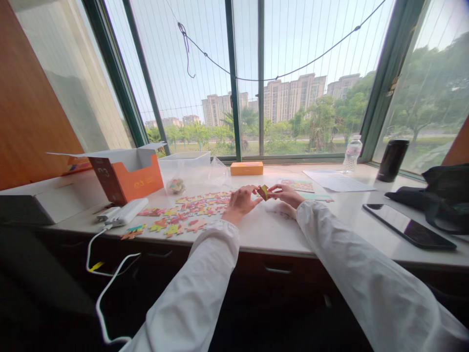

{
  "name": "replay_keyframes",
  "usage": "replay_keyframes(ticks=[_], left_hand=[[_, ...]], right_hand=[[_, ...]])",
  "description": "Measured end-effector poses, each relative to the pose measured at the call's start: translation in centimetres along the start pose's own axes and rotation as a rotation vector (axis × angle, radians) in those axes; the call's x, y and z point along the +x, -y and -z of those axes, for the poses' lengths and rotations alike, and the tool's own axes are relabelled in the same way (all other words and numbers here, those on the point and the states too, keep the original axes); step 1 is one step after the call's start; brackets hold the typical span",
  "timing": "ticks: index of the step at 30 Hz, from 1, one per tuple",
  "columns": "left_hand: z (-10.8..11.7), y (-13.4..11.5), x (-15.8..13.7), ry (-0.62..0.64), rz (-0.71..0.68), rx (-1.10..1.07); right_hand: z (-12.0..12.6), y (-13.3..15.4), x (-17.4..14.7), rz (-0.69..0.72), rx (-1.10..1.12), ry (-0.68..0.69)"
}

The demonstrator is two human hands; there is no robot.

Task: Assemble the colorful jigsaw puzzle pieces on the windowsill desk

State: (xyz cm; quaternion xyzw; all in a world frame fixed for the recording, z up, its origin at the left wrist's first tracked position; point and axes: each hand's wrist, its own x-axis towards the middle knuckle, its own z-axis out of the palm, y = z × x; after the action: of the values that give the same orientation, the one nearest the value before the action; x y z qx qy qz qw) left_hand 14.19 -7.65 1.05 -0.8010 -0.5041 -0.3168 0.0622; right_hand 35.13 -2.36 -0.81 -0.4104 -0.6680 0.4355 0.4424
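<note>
- My left hand (240, 201) and right hand (287, 194) meet over the white counter (278, 230); both pinch one small puzzle piece (263, 192) between fingertips, lifted just above the surface
- Loose puzzle pieces (183, 215) lie scattered left of my left hand; an orange box (128, 181) stands open behind them
- A phone (408, 226) lies flat, well to my right

Bright hazy daylight is poured in through the window (256, 78), and the sky is blown out white. The surface (278, 230) is evenly lit with faint shadows. Frame edges are bent; lower corners are left dark.
</note>
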Motion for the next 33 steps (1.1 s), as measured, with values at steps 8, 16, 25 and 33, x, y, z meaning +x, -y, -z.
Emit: replay_keyframes(ticks=[8,16,25,33], left_hand=[[-0.1,0.3,-0.3,0.018,0.012,-0.027],[0.0,0.2,-0.7,0.019,0.039,-0.028],[0.5,-0.3,-1.0,0.133,0.032,0.038],[-0.2,0.2,-1.1,0.144,-0.018,0.002]], right_hand=[[0.1,-0.3,-0.4,-0.007,-0.055,0.029],[0.4,0.1,-0.8,0.015,-0.174,0.030],[1.1,-1.5,-0.1,0.047,-0.257,0.087],[1.4,-2.3,-0.1,0.052,-0.267,0.163]])
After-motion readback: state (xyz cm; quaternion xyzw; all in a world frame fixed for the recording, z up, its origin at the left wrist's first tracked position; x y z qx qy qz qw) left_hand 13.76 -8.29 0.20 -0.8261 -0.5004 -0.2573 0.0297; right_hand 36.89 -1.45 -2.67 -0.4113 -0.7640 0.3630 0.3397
